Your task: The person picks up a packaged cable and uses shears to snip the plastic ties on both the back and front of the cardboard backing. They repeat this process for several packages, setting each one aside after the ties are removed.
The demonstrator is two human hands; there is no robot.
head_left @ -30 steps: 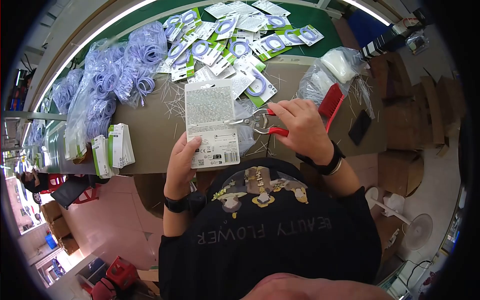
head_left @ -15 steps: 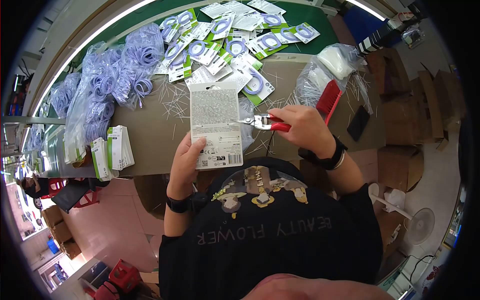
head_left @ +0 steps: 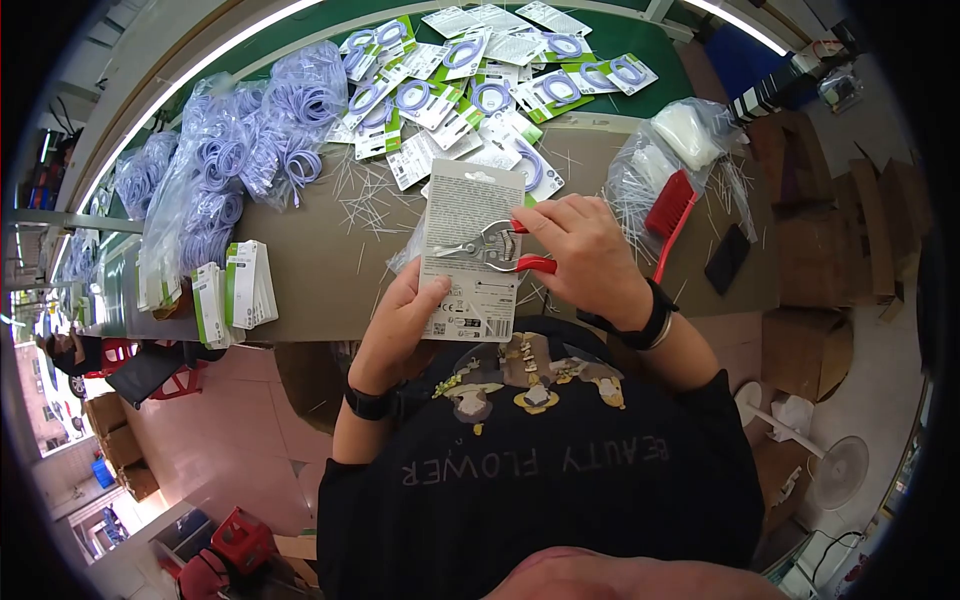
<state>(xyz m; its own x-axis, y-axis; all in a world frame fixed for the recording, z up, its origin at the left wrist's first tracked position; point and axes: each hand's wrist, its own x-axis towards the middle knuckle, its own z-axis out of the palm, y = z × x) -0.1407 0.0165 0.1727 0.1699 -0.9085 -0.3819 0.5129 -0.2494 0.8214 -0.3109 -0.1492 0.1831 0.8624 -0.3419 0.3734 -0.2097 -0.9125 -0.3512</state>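
My left hand (head_left: 402, 318) grips the lower left edge of a printed packaging card (head_left: 472, 204), its thumb on the front. The card is held upright, its text and barcode side toward me and a hang hole at the top. In my right hand (head_left: 592, 258) are red-handled pliers (head_left: 492, 246), the handles spread apart. Their narrow metal tips lie over the left middle of the card. Whatever is on the card's far side is hidden.
Cards with coiled lilac cables (head_left: 490, 97) lie heaped behind. Bagged lilac cables (head_left: 300, 100) and upright cards (head_left: 250, 285) stand left. Thin white ties (head_left: 372, 198) are scattered about. To the right are a plastic bag (head_left: 640, 150), a red brush (head_left: 672, 203) and a black phone (head_left: 728, 258).
The pliers' handles have spread wider, and their tips have moved left across the card. The card and my left hand sit further right in view; the whole scene has shifted slightly right too.
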